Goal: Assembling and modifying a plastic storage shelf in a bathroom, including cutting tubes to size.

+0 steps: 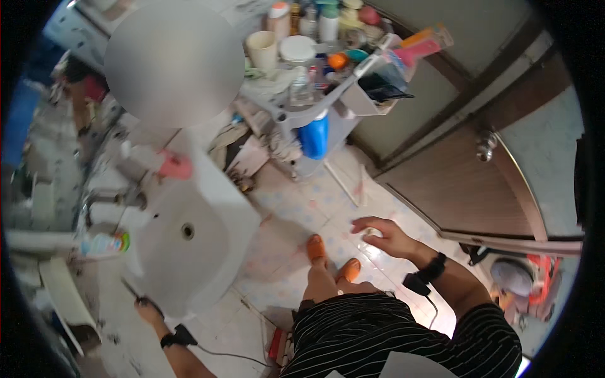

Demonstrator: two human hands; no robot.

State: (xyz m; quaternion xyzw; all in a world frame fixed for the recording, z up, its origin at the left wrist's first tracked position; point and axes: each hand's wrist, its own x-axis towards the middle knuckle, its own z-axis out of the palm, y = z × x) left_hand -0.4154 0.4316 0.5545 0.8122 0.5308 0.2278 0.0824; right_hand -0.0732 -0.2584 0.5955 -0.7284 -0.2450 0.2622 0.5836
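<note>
Over by the white sink (183, 271), the person's left hand (149, 312) is closed around a slim dark tool (131, 289), just beside the sink's edge; the right hand (389, 240) hangs above the tiled floor (287, 258), fingers loosely spread.

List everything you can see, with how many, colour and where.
Sink: one, white, left of centre
Shelf rack: one, grey, top centre
Cup: one, cream, on rack
Large bottle: one, blue, rack's lower level
Door: one, brown, right
Small clutter: uncountable, mixed, mostly rack
Thin object: one, dark, left hand
Sandals: two, orange, lower centre
Wristbands: two, black, lower left and right
Striped shirt: one, black, lower edge
Left hand: one, bare, beside sink
Right hand: one, bare, over floor
</note>
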